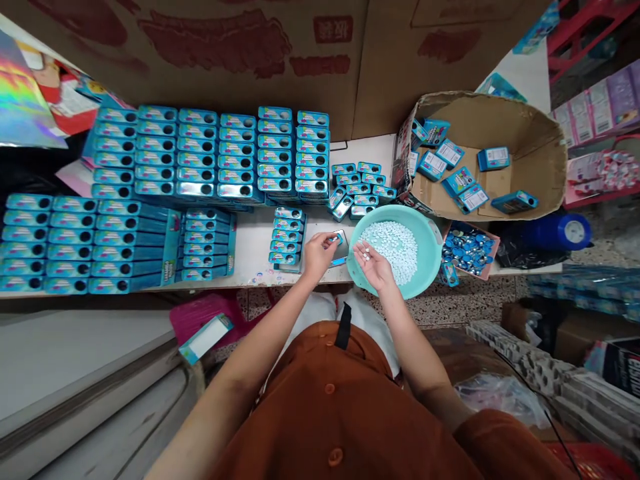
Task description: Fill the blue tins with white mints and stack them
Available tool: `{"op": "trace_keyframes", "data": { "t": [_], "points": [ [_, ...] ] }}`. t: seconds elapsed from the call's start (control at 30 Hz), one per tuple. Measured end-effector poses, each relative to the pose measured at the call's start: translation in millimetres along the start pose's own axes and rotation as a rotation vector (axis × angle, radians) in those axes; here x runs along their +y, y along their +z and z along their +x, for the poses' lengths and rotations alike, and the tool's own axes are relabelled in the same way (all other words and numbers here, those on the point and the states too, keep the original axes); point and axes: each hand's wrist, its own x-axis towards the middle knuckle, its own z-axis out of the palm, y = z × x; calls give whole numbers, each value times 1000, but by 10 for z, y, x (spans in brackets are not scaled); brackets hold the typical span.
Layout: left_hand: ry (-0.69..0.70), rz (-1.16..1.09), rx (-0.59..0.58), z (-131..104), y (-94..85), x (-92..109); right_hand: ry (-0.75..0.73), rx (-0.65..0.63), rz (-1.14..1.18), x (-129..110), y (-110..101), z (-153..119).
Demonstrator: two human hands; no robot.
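My left hand (pixel 320 255) is closed in a pinch at a small tin (pixel 341 248) with a silvery face and blue edge on the table. What the fingertips hold is hard to make out. My right hand (pixel 376 268) is palm up over the front left of a mint-green basin (pixel 433 233), a few white tablets (pixel 367 254) lying in its cupped palm. Many more loose white tablets (pixel 400 241) fill the basin's bottom. Just left of my left hand stands a short stack of blue tins (pixel 287 235). Several small blue tins (pixel 358 189) lie behind the basin.
Tall rows of blue boxes (pixel 197 148) line the table's left side, against a large cardboard box (pixel 240 60). An open carton (pixel 530 160) holds scattered blue tins at the right. Beside the basin sits a box of small blue and silver pieces (pixel 467 248).
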Motion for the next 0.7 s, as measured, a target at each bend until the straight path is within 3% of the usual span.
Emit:
{"op": "trace_keyframes", "data": {
  "t": [0.2,0.33,0.53,0.7],
  "points": [
    [38,199,-122,98,167,-162,-35,31,-11,-104,-235,-76],
    [104,305,-69,20,118,-153,-54,44,-17,-200,-374,-137],
    [62,272,-10,-460,-110,-209,-50,95,-45,-382,-587,-204],
    [-58,265,4,-966,-124,-407,-67,134,-131,-480,-727,-224]
  ]
}}
